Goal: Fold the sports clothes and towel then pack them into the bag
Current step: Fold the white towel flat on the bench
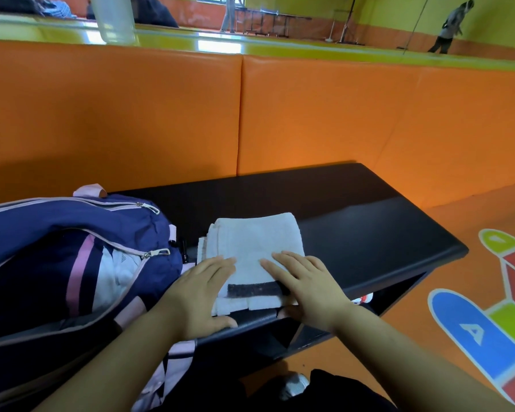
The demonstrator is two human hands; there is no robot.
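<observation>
1. Left hand (202, 295): we find it flat on the near-left corner of the towel, fingers straight, grasping nothing.
2. Right hand (306, 289): likewise flat and unclenched on the near-right part, fingers lying toward eleven o'clock, thumb down at the bench edge.
3. Folded white towel (256, 242): it has a dark stripe and lies on the near edge of the black bench (369, 233), under both palms.
4. Handling, in our judgement: light, soft and limp. The stacked layers would slip and unfold if lifted by one edge. We advise thumbs under and fingers over at both sides.
5. Navy-and-pink sports bag (42, 233): at nine o'clock of the towel, just beside it. Its main zip stands open, with a white garment (113, 275) inside.
6. Orange padded wall (161, 114): at twelve o'clock, behind the bench.
</observation>
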